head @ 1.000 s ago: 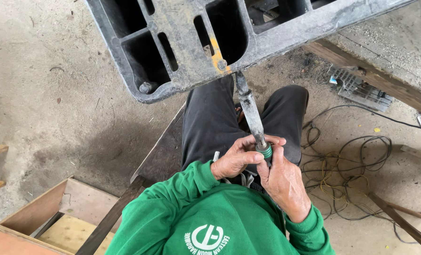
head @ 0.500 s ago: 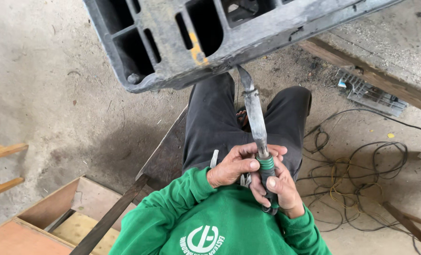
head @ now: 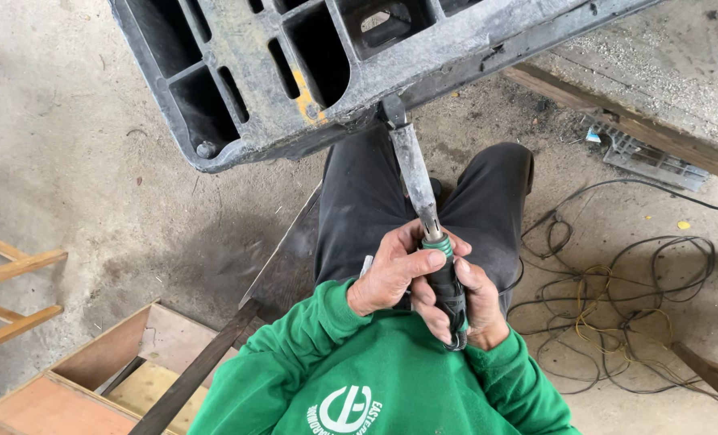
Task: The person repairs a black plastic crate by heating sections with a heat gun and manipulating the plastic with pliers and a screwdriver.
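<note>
Pallet (head: 246, 97): black plastic, propped up, its edge is meeting the tool tip.
Left hand (head: 391, 274): is grasping the tool (head: 423, 201) near the green collar.
Right hand (head: 472, 302): is clenching the handle.
Progress: work seems to be going on, the end is not visible.

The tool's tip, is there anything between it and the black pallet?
Nothing visible. Both hands, left hand and right hand, grip the tool by its dark handle, and its grey shaft runs clear over the knees to the pallet edge, where the tip already meets it.
</note>
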